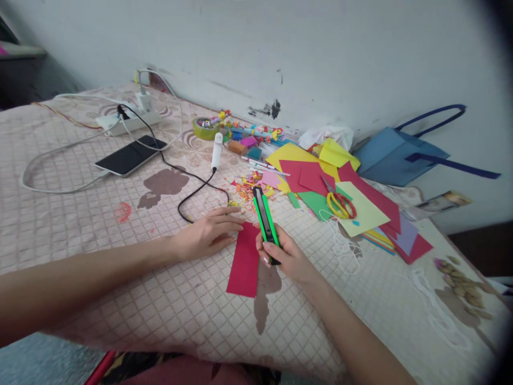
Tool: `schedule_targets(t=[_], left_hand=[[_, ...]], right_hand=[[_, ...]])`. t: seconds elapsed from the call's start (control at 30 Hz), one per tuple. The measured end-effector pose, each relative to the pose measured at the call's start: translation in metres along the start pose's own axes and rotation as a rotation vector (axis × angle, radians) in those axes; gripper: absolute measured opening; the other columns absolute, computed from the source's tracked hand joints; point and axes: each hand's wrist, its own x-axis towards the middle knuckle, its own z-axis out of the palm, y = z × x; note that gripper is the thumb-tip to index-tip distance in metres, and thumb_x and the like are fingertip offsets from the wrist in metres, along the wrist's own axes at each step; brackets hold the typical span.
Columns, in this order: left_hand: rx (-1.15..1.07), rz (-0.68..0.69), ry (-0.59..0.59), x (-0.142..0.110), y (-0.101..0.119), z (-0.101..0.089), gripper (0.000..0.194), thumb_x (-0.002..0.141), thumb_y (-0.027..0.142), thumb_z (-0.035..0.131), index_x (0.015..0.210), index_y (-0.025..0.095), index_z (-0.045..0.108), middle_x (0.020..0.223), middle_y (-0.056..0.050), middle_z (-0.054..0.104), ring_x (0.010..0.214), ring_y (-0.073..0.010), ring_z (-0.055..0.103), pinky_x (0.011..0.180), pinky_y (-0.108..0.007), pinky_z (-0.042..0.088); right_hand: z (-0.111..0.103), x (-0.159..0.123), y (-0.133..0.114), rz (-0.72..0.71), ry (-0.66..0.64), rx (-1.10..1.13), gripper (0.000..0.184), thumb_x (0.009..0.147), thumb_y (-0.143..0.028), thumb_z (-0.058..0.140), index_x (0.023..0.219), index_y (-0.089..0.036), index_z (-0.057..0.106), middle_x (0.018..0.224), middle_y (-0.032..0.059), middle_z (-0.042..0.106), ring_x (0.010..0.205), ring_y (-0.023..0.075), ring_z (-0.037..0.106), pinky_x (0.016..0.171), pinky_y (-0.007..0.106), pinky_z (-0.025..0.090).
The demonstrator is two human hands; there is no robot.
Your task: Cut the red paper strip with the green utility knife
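In my right hand (pixel 276 248) is a green and black utility knife (pixel 264 219), held upright with the fingers wrapped round its lower end. Whether its blade is out I cannot tell. My left hand (pixel 210 232) lies palm down on the quilted cloth, fingers stretched out, their tips at the upper left edge of a red paper strip (pixel 243 267). The strip lies flat between the two hands, its upper right part beside the right hand. Small colourful paper scraps (pixel 250 187) are scattered just beyond the knife.
Coloured paper sheets (pixel 316 176), with red-and-yellow scissors (pixel 340 205) on them, spread to the right by white string (pixel 344 251). A blue bag (pixel 401 155) leans near the wall. Left are a tablet (pixel 130 156), a power strip (pixel 128 122) and cables. A white corded device (pixel 217 152) stands mid-table.
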Motion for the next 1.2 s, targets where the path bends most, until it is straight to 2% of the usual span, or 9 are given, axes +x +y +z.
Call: schedule_targets(t=[0.17,0.4,0.57,0.87,0.97,1.1,1.2], left_hand=[[-0.009,0.002,0.000,0.001,0.000,0.000,0.028,0.088,0.012,0.049,0.115,0.015,0.059,0.120,-0.010,0.062,0.127,-0.0251,0.044,0.103,-0.047,0.043],[-0.018,0.006,0.003,0.000,0.000,0.000,0.028,0.088,0.011,0.049,0.114,0.013,0.058,0.118,-0.011,0.063,0.126,-0.0258,0.044,0.103,-0.046,0.043],[-0.020,0.001,0.006,0.000,0.000,0.000,0.027,0.088,0.011,0.050,0.113,0.014,0.058,0.116,-0.010,0.064,0.126,-0.0264,0.045,0.100,-0.046,0.045],[-0.014,0.008,0.000,0.000,0.000,0.001,0.024,0.088,0.011,0.050,0.111,0.013,0.059,0.113,-0.010,0.065,0.125,-0.0256,0.046,0.101,-0.045,0.045],[-0.018,0.002,0.007,0.000,0.001,0.000,0.023,0.089,0.011,0.050,0.109,0.013,0.060,0.113,-0.010,0.065,0.124,-0.0256,0.047,0.100,-0.045,0.045],[-0.031,0.006,0.028,0.001,0.002,-0.001,0.022,0.089,0.011,0.050,0.108,0.013,0.061,0.109,-0.010,0.067,0.123,-0.0259,0.048,0.098,-0.043,0.047],[-0.037,-0.005,0.015,0.002,0.003,-0.002,0.022,0.089,0.011,0.050,0.107,0.013,0.061,0.106,-0.010,0.068,0.120,-0.0250,0.051,0.096,-0.042,0.049]], right_hand=[[-0.001,0.000,0.001,0.016,-0.006,0.004,0.028,0.091,-0.032,0.052,0.117,-0.024,0.048,0.086,0.0004,0.049,0.058,0.0073,0.044,0.052,0.022,0.040],[-0.004,0.000,0.002,0.036,0.066,0.021,0.025,0.090,-0.034,0.052,0.112,-0.023,0.050,0.084,-0.0004,0.049,0.056,0.0074,0.043,0.048,0.022,0.036],[-0.007,0.000,0.004,0.050,0.070,0.055,0.021,0.092,-0.033,0.050,0.109,-0.022,0.050,0.081,-0.0018,0.049,0.052,0.0057,0.043,0.045,0.020,0.032],[-0.006,0.000,0.000,0.084,0.149,0.001,0.018,0.090,-0.037,0.051,0.099,-0.022,0.048,0.078,-0.0025,0.050,0.051,0.0060,0.042,0.043,0.019,0.032],[-0.009,0.000,-0.003,0.048,0.165,-0.033,0.019,0.090,-0.036,0.051,0.104,-0.024,0.046,0.083,-0.0014,0.052,0.052,0.0065,0.044,0.045,0.020,0.036],[-0.015,-0.002,-0.013,-0.054,0.188,-0.011,0.044,0.088,-0.032,0.053,0.126,-0.035,0.031,0.106,0.0024,0.054,0.056,0.0090,0.052,0.048,0.025,0.043],[-0.022,-0.004,-0.023,-0.131,0.272,-0.007,0.043,0.085,-0.029,0.055,0.121,-0.039,0.035,0.103,-0.0003,0.056,0.063,0.0117,0.056,0.056,0.028,0.048]])
